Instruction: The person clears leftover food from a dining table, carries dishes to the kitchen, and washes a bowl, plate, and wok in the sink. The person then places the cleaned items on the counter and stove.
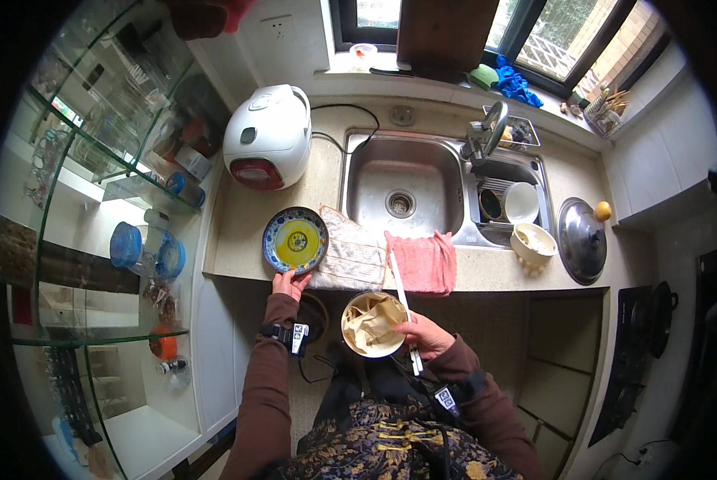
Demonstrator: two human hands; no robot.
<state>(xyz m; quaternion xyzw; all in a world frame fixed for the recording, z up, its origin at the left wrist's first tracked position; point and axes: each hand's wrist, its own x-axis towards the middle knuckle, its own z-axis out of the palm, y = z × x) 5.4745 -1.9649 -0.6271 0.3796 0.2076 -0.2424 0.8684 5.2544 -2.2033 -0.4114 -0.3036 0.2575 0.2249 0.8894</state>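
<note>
My left hand (291, 284) is at the near rim of a blue-patterned plate (296, 240) on the counter; its fingertips touch the rim, and whether they grip it is unclear. Yellow liquid or glaze covers the plate's middle. My right hand (425, 333) holds a round bowl (345, 336) in front of the counter edge, with crumpled beige paper or wrapper (373, 324) inside. A pair of pale chopsticks (401, 288) is held in the same hand, slanting past the bowl's right side. A whitish checked cloth (352, 255) and a pink cloth (423, 262) lie by the sink.
A white rice cooker (268, 138) stands behind the plate. Beyond the cloths is a steel double sink (403, 180) with a faucet (483, 135); bowls sit in its smaller basin. A cream bowl (533, 243) and a pot lid (581, 240) are at right. Glass shelves (118, 342) stand left.
</note>
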